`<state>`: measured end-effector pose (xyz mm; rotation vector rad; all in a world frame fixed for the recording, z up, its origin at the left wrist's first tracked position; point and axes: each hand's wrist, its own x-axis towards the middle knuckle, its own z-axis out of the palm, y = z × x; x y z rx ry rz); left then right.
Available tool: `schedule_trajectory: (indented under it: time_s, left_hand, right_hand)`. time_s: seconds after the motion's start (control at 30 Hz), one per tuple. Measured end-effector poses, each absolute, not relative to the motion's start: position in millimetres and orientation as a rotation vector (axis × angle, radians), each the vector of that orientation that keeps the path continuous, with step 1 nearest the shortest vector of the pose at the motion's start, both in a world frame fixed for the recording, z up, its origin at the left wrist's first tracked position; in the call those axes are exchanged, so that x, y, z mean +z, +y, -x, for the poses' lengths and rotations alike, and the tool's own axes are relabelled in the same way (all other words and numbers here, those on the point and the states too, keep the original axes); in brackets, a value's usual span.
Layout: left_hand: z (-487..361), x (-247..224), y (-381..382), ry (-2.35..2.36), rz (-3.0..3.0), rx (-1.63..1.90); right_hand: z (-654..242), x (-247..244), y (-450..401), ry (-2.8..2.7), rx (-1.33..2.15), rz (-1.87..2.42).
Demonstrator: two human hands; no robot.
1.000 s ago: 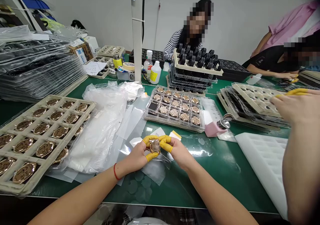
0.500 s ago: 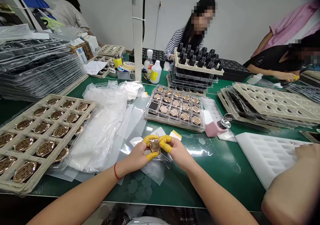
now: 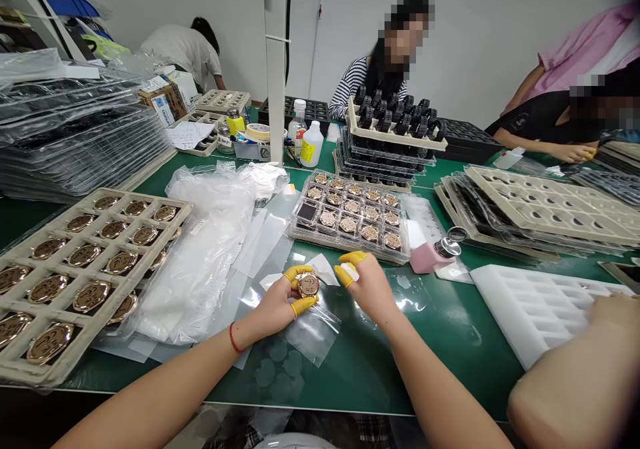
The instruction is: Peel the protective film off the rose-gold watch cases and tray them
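green table (image 3: pixel 450 342) is bare near right; left hand (image 3: pixel 280 299) fingers clamp a watch case (image 3: pixel 309 284), right hand (image 3: pixel 367 282) fingers apart, just beside.

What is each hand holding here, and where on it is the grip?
The left hand pinches a round rose-gold watch case by its rim, between fingertips in yellow cots. The right hand holds nothing; it is apart from the case.

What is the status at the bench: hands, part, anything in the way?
Left hand pinching a round metal part in yellow-capped fingers. Right hand open, apart from it. Clear plastic bag under the part; co-worker's arm at lower right, not between.
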<state>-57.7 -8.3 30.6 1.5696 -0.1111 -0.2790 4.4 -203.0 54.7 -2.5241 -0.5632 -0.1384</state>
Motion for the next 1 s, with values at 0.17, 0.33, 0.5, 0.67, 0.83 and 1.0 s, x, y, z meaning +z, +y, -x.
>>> schedule_trajectory:
  time_s: [0.17,0.33,0.5,0.67,0.83,1.0]
  left_hand:
    - [46.7,22.5,-6.7,-0.076,-1.476,-0.336]
    - [45.1,22.1,-7.5,-0.075,-1.428,-0.34]
    - [46.6,19.4,-8.7,-0.142,-1.396,-0.306]
    - [48.0,14.2,-8.6,-0.171,-1.48,-0.296]
    - [47.6,17.7,-8.8,-0.159,-1.413,-0.317]
    - [47.0,16.8,-9.2,-0.194,-1.45,-0.322]
  right_hand:
    - [-29.9,30.0,-228.8,-0.376,-0.024,2.905]
    - [-17.7,34.6,-217.9,-0.465,-0.046,2.738]
    - [17.8,42.2,-184.4,-0.857,-0.135,2.411]
    - [18.0,27.9,-169.4,-0.876,-0.183,2.553]
    - [1.0,30.5,-174.3,-0.849,-0.138,2.459]
    - [8.5,42.2,-178.9,-1.044,-0.211,2.414]
